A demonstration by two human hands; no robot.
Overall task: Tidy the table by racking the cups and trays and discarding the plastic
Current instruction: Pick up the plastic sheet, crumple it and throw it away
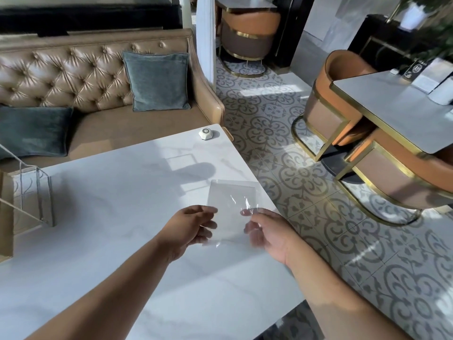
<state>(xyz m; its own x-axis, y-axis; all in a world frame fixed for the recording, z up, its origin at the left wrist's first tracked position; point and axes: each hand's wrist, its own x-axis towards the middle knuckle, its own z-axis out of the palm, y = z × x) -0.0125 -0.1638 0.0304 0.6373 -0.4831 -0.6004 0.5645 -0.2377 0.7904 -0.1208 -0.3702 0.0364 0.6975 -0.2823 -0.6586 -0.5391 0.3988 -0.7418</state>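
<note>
Plastic sleeve [230, 204], clear and flat, is held just above the white marble table [98, 204] near its right edge; left hand [193, 225] and right hand [269, 233] pinch its lower corners, fingers loosely curled.

Bright daylight; glare on table [98, 217] left of the fingers [208, 212], soft shadow just beyond them. Sun patches on floor [282, 133] far right. Plant [436, 25] blurred, edges bent by wide-angle.
</note>
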